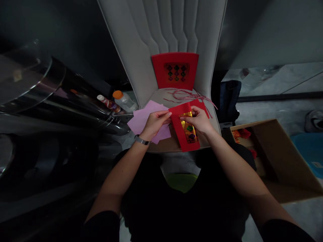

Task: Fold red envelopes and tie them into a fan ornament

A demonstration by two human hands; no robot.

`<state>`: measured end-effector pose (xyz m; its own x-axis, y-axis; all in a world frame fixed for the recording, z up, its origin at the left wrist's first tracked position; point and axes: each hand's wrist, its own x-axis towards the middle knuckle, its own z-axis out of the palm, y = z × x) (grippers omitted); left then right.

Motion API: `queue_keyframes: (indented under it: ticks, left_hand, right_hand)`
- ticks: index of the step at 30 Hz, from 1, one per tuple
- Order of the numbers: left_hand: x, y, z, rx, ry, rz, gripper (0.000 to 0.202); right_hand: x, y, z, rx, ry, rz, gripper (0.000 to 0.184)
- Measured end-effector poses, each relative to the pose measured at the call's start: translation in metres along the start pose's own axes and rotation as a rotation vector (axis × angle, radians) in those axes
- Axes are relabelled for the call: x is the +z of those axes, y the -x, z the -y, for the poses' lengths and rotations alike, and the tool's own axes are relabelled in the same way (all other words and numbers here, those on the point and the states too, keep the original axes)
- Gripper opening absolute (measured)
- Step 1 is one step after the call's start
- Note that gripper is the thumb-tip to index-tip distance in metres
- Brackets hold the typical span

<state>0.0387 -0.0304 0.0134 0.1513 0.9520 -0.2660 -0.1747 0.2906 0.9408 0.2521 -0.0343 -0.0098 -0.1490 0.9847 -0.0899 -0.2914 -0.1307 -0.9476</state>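
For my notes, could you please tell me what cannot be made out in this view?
Head view:
The gold foil is hidden at its upper end by the right hand.
The pink sheets are partly under the left hand, so their number is unclear.
The red pieces in the box are dim and partly behind its wall.
The small bottle's label is too small to read.

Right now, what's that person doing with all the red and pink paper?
A person's right hand holds a red card with a gold foil strip on it. The left hand holds pink paper sheets. Another red card leans against the grey padded chair back, and pink strings lie on the seat.
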Motion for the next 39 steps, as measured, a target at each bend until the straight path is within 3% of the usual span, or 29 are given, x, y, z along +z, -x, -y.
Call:
queue_keyframes:
  ticks: [17,20,25,32,39]
  left_hand:
    - [-0.004,-0.001,0.001,-0.014,0.001,-0.017,0.051]
    - [-0.005,-0.002,0.003,-0.024,-0.028,-0.016,0.051]
    - [-0.006,-0.004,0.009,-0.035,-0.087,0.016,0.047]
    - [-0.010,-0.008,0.013,-0.044,-0.117,0.070,0.049]
    - [-0.016,-0.009,0.019,-0.043,-0.118,0.090,0.050]
  right_hand:
    - [0.000,0.001,0.008,0.042,0.022,0.024,0.050]
    - [-0.005,-0.005,0.011,0.052,0.002,-0.043,0.054]
    - [-0.012,-0.021,0.008,0.053,0.046,-0.190,0.044]
    - [-0.014,-0.028,0.006,0.019,0.077,-0.143,0.037]
    - [-0.020,-0.027,-0.001,0.074,0.103,-0.137,0.039]
